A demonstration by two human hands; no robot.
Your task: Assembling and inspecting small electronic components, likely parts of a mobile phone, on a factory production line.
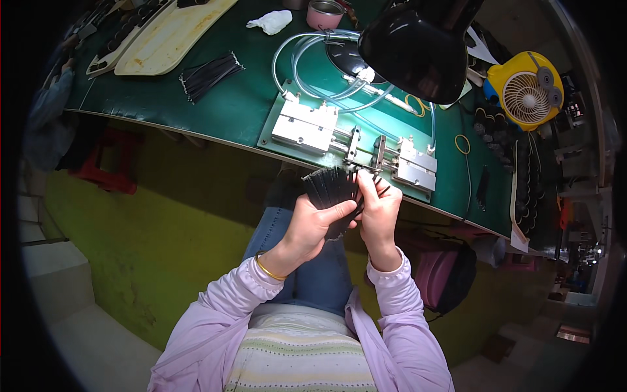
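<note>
A fanned bundle of thin black strips (330,189) with pale ends is gripped in my left hand (305,225), the thumb pressed across it. Beside it my right hand (379,212) is closed, thumb and forefinger together, with a few black strips showing between its fingers. Both hands are just off the near edge of the table. Right ahead of them is a metal clamping fixture with a left silver block (304,127) and a right silver block (415,166). Two dark upright jaws stand between the blocks, slightly apart. My right fingertips are close below these jaws; whether they touch, I cannot tell.
Clear hoses (297,62) loop behind the fixture under a black lamp (418,55). Another black bundle (210,75) lies on the green table (144,98), near a cream tray (170,39). A yellow fan (526,91) stands right; a pink cup (324,16) sits behind.
</note>
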